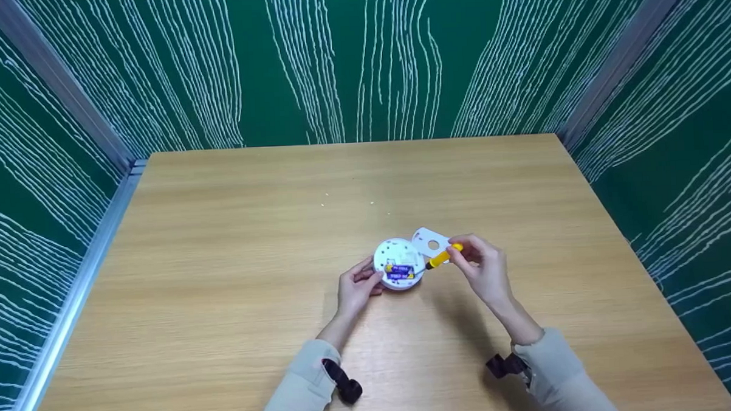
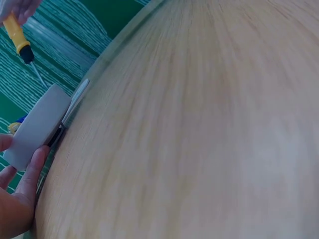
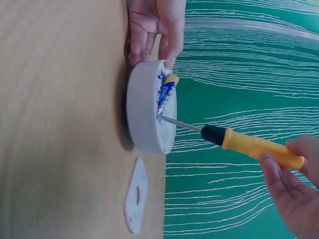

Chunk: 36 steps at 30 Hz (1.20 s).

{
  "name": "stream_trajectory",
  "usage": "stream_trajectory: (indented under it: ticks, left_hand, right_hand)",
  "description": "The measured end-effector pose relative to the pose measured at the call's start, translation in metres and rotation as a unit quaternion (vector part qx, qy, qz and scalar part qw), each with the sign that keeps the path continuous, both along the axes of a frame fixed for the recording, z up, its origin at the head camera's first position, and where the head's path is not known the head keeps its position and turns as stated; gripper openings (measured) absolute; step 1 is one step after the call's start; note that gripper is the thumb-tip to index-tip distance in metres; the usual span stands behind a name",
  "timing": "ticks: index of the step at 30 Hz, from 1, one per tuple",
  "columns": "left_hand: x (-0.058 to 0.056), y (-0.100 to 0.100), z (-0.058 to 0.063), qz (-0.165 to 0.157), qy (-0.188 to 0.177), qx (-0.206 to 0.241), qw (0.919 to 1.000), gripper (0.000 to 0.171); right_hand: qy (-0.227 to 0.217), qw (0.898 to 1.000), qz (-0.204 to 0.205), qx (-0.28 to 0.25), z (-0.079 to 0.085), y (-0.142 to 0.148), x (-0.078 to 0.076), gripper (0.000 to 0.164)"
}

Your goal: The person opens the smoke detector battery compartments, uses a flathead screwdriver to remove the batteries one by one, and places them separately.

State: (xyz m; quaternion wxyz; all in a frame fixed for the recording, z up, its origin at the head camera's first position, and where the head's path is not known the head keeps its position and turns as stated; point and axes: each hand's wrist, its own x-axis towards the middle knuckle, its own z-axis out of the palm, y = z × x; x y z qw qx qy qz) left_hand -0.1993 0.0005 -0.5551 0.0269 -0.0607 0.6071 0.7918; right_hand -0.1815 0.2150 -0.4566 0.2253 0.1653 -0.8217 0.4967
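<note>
A round white battery-powered device (image 1: 396, 251) lies with its battery side up, blue-and-yellow batteries (image 1: 399, 272) showing in it. In the right wrist view one battery (image 3: 167, 93) is tilted up out of the compartment. My left hand (image 1: 357, 286) grips the device's left edge, thumb on top and fingers along the side and beneath. Between thumb and fingertips my right hand (image 1: 483, 268) pinches the yellow handle of a screwdriver (image 3: 259, 148). The screwdriver's metal tip meets the device beside the batteries.
A flat white plate (image 1: 427, 237) with a round hole lies on the table just behind and right of the device. Several tiny white specks dot the wooden table (image 1: 251, 234) farther back. Green walls (image 1: 397, 64) with white lines stand around the table.
</note>
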Motion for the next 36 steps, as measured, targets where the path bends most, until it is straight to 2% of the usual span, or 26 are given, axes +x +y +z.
stream_trajectory:
  ticks: [4, 9, 16, 19, 28, 31, 33, 36]
  left_hand:
    - [0.000, 0.000, -0.001, 0.000, -0.004, 0.005, 1.0000, 0.045]
    - [-0.001, 0.000, -0.003, 0.000, 0.001, 0.009, 1.0000, 0.045]
    - [-0.001, -0.001, -0.005, -0.002, -0.006, 0.014, 0.9999, 0.045]
    - [-0.001, -0.002, -0.006, -0.006, -0.002, 0.009, 0.9999, 0.045]
    - [-0.002, -0.002, -0.007, -0.016, 0.000, 0.008, 0.9998, 0.046]
    - [-0.001, -0.003, -0.007, -0.019, 0.001, 0.012, 0.9997, 0.047]
    - [0.000, -0.003, -0.006, -0.020, 0.006, 0.012, 0.9997, 0.047]
    - [0.001, -0.004, -0.006, -0.018, 0.015, 0.010, 0.9997, 0.046]
  right_hand:
    - [0.004, 1.000, -0.009, -0.019, -0.014, 0.005, -0.004, 0.012]
    - [0.013, 0.999, -0.018, -0.035, -0.018, 0.005, -0.004, 0.013]
    - [0.007, 0.998, -0.047, -0.041, 0.005, -0.006, 0.009, 0.013]
    - [0.008, 0.997, -0.047, -0.058, 0.002, -0.004, 0.008, 0.012]
    - [0.013, 0.991, -0.057, -0.118, -0.032, 0.013, -0.006, 0.014]
    - [0.018, 0.985, -0.047, -0.166, -0.045, 0.019, -0.010, 0.013]
    - [0.027, 0.977, -0.018, -0.209, -0.058, 0.025, -0.016, 0.013]
    - [0.027, 0.970, -0.012, -0.240, -0.062, 0.026, -0.016, 0.012]
